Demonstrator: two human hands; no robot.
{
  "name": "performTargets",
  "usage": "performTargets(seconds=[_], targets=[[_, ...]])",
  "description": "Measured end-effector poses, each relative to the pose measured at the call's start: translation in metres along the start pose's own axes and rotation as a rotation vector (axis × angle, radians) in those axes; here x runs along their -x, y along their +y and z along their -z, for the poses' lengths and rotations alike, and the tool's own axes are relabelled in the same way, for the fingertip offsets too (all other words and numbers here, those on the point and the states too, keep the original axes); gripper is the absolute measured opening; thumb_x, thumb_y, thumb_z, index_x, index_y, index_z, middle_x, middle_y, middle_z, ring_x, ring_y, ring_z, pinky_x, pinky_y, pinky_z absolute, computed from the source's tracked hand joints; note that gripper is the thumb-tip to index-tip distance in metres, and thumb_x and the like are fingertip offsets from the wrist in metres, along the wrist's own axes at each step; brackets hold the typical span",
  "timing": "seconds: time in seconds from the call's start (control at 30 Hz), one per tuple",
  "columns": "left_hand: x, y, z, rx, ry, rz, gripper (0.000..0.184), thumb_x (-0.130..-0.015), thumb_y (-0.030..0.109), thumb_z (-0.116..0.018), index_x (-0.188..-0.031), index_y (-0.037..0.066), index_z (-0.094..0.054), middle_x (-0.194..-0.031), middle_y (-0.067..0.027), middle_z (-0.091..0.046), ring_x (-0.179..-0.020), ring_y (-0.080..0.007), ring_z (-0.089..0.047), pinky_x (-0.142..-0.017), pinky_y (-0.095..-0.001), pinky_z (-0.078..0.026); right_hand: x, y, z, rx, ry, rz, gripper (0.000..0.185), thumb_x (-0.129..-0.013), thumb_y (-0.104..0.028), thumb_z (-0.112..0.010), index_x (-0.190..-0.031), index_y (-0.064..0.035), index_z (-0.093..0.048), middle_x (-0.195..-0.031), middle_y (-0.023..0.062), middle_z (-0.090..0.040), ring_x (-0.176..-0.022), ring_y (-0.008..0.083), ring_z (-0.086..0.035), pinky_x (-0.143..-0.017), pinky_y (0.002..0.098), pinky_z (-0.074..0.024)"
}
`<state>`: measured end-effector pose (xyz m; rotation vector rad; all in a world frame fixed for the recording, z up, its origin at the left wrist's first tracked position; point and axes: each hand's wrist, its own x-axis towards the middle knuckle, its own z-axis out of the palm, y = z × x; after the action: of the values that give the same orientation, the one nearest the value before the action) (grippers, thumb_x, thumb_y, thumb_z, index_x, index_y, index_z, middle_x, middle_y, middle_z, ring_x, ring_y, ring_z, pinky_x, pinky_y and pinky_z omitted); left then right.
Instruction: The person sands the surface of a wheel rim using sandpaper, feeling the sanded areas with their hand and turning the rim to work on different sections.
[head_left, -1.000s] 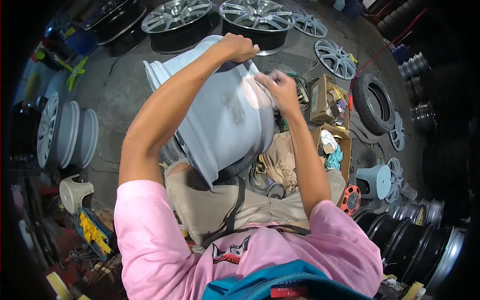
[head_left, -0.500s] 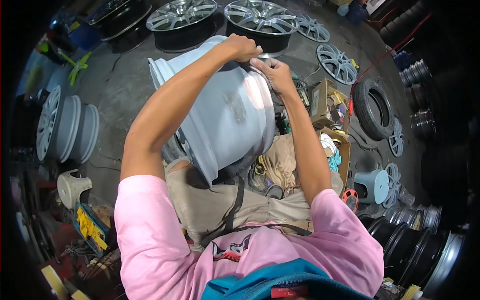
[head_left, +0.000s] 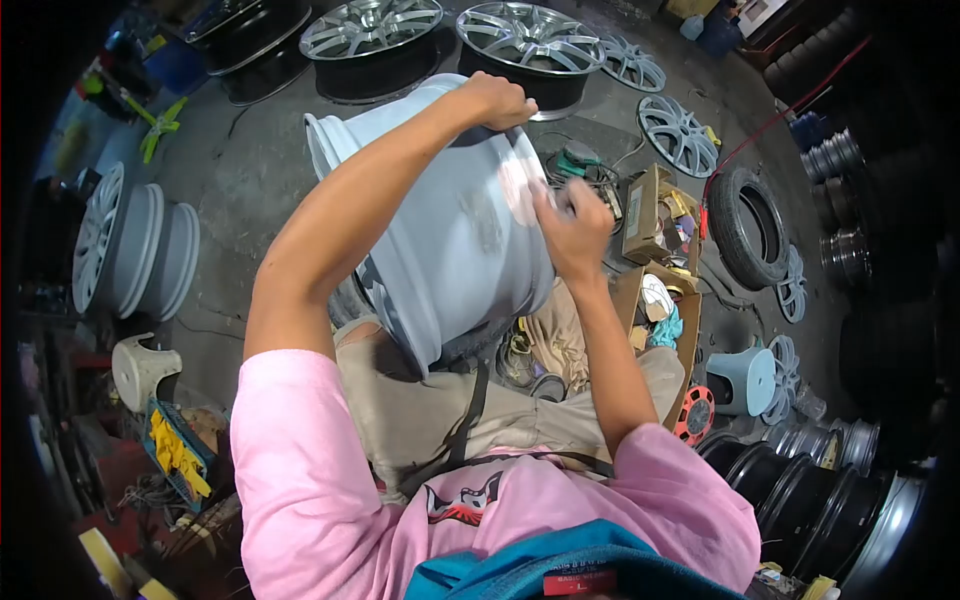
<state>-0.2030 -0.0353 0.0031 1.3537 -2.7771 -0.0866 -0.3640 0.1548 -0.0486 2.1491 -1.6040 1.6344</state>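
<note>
A grey wheel rim (head_left: 440, 230) rests tilted on its side between my legs, its barrel toward me. One pale, bare-looking patch (head_left: 516, 190) shows near its right edge, and a darker smudge marks the barrel. My left hand (head_left: 500, 102) is closed over the top of the rim, fingers curled at its far edge. At the right edge, my right hand (head_left: 578, 228) has its thumb against the lip and its fingers curled, partly smeared by motion. Whatever lies between those fingers is hidden.
Several polished wheels (head_left: 530, 38) stand ahead on the floor. To the right are cardboard boxes (head_left: 640, 215) of supplies, a tyre (head_left: 748, 225) and a light-blue stool (head_left: 742, 382). More rims (head_left: 140, 245) stand at left, near a white stool (head_left: 147, 372).
My right hand has slid down along the rim's right edge, away from my left hand. My left hand stays at the top of the rim.
</note>
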Motion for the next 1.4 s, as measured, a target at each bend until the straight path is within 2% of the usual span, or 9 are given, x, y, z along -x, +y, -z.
performTargets(seconds=[0.1, 0.2, 0.43, 0.7, 0.83, 1.1, 1.23, 1.3, 1.4], targets=[[0.0, 0.004, 0.0, 0.005, 0.011, 0.001, 0.068, -0.106, 0.047, -0.034, -0.089, -0.005, -0.075, -0.093, -0.0287, -0.074, -0.094, -0.0475, -0.071, -0.09, -0.0544, -0.054, 0.014, 0.0, 0.005, 0.076, -0.043, -0.034, 0.035, -0.085, -0.015, -0.081, -0.068, -0.0031, -0.052, -0.064, 0.0122, -0.052, -0.054, 0.0302, -0.052, -0.052, 0.0392, -0.0409], [-0.001, 0.001, 0.005, 0.055, 0.0, 0.012, 0.068, -0.106, 0.048, -0.035, -0.085, -0.004, -0.074, -0.089, -0.0276, -0.074, -0.091, -0.0459, -0.072, -0.087, -0.0535, -0.055, -0.031, -0.008, -0.014, 0.081, -0.039, 0.207, 0.026, -0.087, -0.013, -0.076, -0.075, -0.0037, -0.056, -0.075, 0.0127, -0.059, -0.061, 0.0345, -0.061, -0.055, 0.0427, -0.046], [-0.008, -0.01, -0.012, 0.005, 0.074, -0.039, 0.068, -0.105, 0.048, -0.035, -0.078, -0.003, -0.072, -0.086, -0.0254, -0.074, -0.086, -0.0447, -0.072, -0.083, -0.0531, -0.055, 0.006, -0.001, 0.013, 0.163, -0.13, 0.123, 0.026, -0.088, -0.016, -0.077, -0.076, -0.0046, -0.057, -0.075, 0.013, -0.057, -0.062, 0.0355, -0.061, -0.055, 0.0435, -0.0474], [-0.003, -0.008, -0.003, 0.064, 0.012, -0.016, 0.066, -0.105, 0.046, -0.035, -0.079, -0.002, -0.072, -0.08, -0.0235, -0.073, -0.083, -0.0457, -0.071, -0.083, -0.0531, -0.055, -0.053, -0.007, -0.024, 0.12, -0.075, 0.144, 0.03, -0.09, -0.021, -0.076, -0.077, -0.0021, -0.057, -0.075, 0.0159, -0.058, -0.067, 0.04, -0.061, -0.059, 0.0459, -0.0468], [-0.001, -0.006, -0.002, 0.083, -0.004, -0.024, 0.066, -0.105, 0.046, -0.035, -0.08, -0.002, -0.072, -0.083, -0.024, -0.073, -0.084, -0.046, -0.071, -0.083, -0.0527, -0.055, 0.055, 0.011, 0.019, 0.155, -0.09, 0.061, 0.032, -0.09, -0.019, -0.078, -0.075, -0.0033, -0.054, -0.071, 0.0136, -0.053, -0.06, 0.0346, -0.058, -0.053, 0.043, -0.0441], [0.0, -0.007, -0.004, 0.058, 0.033, -0.018, 0.066, -0.107, 0.046, -0.034, -0.079, -0.001, -0.072, -0.084, -0.0254, -0.073, -0.086, -0.0471, -0.07, -0.083, -0.0537, -0.053, -0.047, -0.004, -0.02, 0.096, -0.053, 0.109, 0.037, -0.087, -0.021, -0.081, -0.072, -0.0027, -0.053, -0.071, 0.0137, -0.054, -0.059, 0.0359, -0.057, -0.054, 0.0435, -0.0434], [-0.001, -0.007, 0.0, 0.061, -0.003, -0.03, 0.067, -0.106, 0.046, -0.035, -0.079, -0.002, -0.072, -0.085, -0.027, -0.072, -0.086, -0.0482, -0.069, -0.084, -0.0557, -0.052, 0.004, 0.011, 0.002, 0.032, -0.045, 0.039, 0.047, -0.084, -0.023, -0.086, -0.068, 0.001, -0.049, -0.062, 0.0148, -0.047, -0.054, 0.0278, -0.044, -0.052, 0.0396, -0.0368], [-0.005, -0.01, -0.005, 0.076, 0.024, -0.037, 0.067, -0.106, 0.047, -0.034, -0.08, -0.003, -0.072, -0.086, -0.0274, -0.073, -0.085, -0.0479, -0.07, -0.084, -0.0555, -0.053, 0.053, 0.021, 0.03, -0.013, -0.147, -0.201, 0.05, -0.085, -0.03, -0.085, -0.068, 0.0011, -0.05, -0.061, 0.0135, -0.044, -0.054, 0.0228, -0.041, -0.053, 0.0395, -0.0362], [-0.005, -0.006, -0.008, 0.025, 0.049, -0.045, 0.063, -0.106, 0.044, -0.036, -0.08, -0.002, -0.071, -0.088, -0.0264, -0.073, -0.084, -0.0476, -0.071, -0.082, -0.0578, -0.054, 0.055, 0.014, 0.035, 0.018, -0.11, -0.157, 0.053, -0.086, -0.038, -0.083, -0.066, -0.0007, -0.051, -0.059, 0.015, -0.048, -0.054, 0.0267, -0.044, -0.054, 0.0404, -0.0395]])
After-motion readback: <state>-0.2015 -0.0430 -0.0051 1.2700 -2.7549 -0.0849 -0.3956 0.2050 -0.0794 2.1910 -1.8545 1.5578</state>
